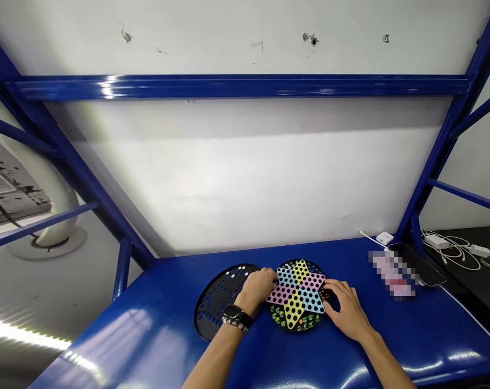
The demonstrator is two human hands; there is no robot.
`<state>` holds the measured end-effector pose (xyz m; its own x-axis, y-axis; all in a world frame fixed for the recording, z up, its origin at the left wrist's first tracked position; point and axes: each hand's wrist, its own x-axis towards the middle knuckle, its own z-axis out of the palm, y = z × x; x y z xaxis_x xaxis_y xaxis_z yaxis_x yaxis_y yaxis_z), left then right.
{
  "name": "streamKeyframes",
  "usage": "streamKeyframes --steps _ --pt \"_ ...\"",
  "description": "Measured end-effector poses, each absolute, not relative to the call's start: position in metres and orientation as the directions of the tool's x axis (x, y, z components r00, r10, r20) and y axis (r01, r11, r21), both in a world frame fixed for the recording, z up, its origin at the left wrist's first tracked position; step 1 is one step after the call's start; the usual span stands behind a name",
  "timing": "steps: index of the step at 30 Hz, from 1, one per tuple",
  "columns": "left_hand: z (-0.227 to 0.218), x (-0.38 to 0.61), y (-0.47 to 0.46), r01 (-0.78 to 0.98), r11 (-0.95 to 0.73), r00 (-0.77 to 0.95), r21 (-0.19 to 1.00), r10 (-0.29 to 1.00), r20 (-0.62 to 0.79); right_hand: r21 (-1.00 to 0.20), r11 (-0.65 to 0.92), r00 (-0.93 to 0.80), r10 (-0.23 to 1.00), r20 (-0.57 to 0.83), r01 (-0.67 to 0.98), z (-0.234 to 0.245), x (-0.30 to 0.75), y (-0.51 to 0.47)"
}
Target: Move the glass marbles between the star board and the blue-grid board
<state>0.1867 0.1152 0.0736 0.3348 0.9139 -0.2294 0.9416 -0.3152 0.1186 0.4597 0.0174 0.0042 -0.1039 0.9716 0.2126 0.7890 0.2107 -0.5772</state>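
A star-shaped Chinese checkers board [298, 293] with pink, yellow and light blue points full of round holes lies over a round black tray [274, 323]. Green and other coloured marbles [309, 322] show in the gaps around the star. My left hand [260, 287] has its fingers curled at the star's left edge, fingertips partly hidden. On the opposite side, my right hand [346, 309] grips the right edge with thumb and fingers at two of its points. Left of the star, partly behind my left wrist, a black round perforated lid [212, 302] rests on the table.
The blue table [167, 302] stands against a white wall under a blue metal frame [245, 86]. At the right lie a dark phone [421, 265], a blurred pink item [394, 275], a white charger [384, 237] and several tangled white cables [457, 249].
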Motion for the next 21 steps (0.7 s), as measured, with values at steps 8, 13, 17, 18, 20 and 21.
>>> streamKeyframes --steps 8,13,17,18,20,21 --pt "0.060 0.177 0.131 0.920 -0.304 0.360 0.249 0.906 -0.223 -0.578 0.209 -0.109 0.973 0.203 0.789 0.005 0.461 0.018" --pt "0.058 0.166 0.122 0.891 -0.340 0.406 0.301 0.892 -0.196 -0.620 0.201 -0.115 0.978 0.176 0.758 0.005 0.460 0.018" --pt "0.057 0.160 0.115 0.872 -0.362 0.431 0.330 0.886 -0.168 -0.625 0.201 -0.114 0.978 0.176 0.755 0.006 0.459 0.018" --pt "0.057 0.159 0.114 0.869 -0.365 0.435 0.336 0.886 -0.163 -0.622 0.201 -0.114 0.978 0.177 0.757 0.006 0.459 0.018" --pt "0.055 0.158 0.114 0.865 -0.365 0.436 0.343 0.887 -0.156 -0.614 0.199 -0.110 0.978 0.179 0.764 0.006 0.460 0.018" --pt "0.055 0.157 0.115 0.866 -0.363 0.434 0.344 0.888 -0.155 -0.609 0.198 -0.109 0.978 0.180 0.768 0.007 0.460 0.018"
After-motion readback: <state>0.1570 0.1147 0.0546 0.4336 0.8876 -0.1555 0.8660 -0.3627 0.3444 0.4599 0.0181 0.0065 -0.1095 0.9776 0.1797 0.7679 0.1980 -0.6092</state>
